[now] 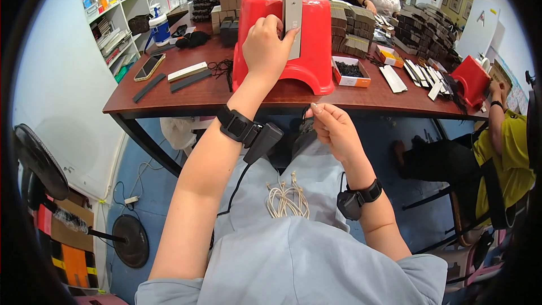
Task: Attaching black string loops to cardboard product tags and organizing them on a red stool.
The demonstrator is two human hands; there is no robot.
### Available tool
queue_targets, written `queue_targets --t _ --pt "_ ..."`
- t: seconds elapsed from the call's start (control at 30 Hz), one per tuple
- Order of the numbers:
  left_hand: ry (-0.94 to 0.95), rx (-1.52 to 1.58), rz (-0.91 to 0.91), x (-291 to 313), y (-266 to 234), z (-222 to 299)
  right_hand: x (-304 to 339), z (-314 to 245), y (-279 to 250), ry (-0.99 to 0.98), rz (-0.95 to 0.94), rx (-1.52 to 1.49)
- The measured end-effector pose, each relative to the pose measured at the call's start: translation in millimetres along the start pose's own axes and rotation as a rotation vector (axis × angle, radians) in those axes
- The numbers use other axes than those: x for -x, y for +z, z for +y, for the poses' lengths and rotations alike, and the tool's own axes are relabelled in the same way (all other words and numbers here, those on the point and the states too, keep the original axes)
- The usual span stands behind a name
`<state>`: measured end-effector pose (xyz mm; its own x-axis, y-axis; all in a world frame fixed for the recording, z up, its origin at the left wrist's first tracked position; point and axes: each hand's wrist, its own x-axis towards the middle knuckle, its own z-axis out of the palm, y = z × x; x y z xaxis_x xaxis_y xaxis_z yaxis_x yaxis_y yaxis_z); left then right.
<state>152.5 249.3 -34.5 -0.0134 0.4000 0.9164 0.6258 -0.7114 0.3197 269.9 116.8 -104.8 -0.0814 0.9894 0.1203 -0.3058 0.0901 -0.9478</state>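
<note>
My left hand (265, 48) grips a long, narrow grey card strip (293, 25) with a small hole near its top. The thumb lies over its front face, and the curled fingers are at its left edge. Behind it, the strip rests upright against a red plastic stool (317, 39) standing on the table. Just off the table's front edge, my right hand (337, 127) is closed in a pinch. A thin black cord (306, 112) shows at its fingertips; its full length cannot be seen.
On the table (186, 97) lie a phone (150, 66), pale and dark strips (187, 72), an open box of small black pieces (350, 72) and stacked card bundles (355, 22). Co-workers sit at the far side and right, beside another red stool (471, 82). A fan (39, 158) stands left.
</note>
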Motion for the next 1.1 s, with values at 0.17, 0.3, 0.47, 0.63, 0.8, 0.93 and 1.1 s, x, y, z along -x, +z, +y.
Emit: queue_targets --t 0.17,0.3,0.47,0.63,0.8,0.93,1.1 --pt "0.058 0.044 -0.028 0 0 -5 -7 -10 -4 -0.099 0.062 0.056" --pt "-0.257 0.524 -0.281 -3 -3 -7 -29 -45 -8 -0.293 0.156 0.222" --pt "-0.475 0.845 -0.433 -7 -11 -5 -61 -51 -10 -0.372 0.232 0.289" --pt "-0.475 0.837 -0.424 -7 -11 -8 -63 -46 -1 -0.407 0.207 0.383" --pt "-0.465 0.822 -0.424 -6 -13 -5 -64 -45 -6 -0.273 0.161 0.354" --pt "-0.463 0.945 -0.51 -1 -21 0 -70 -42 -18 -0.129 -0.001 0.085" --pt "-0.557 1.02 -0.683 8 -26 -1 -68 -41 -19 -0.061 -0.073 -0.044"
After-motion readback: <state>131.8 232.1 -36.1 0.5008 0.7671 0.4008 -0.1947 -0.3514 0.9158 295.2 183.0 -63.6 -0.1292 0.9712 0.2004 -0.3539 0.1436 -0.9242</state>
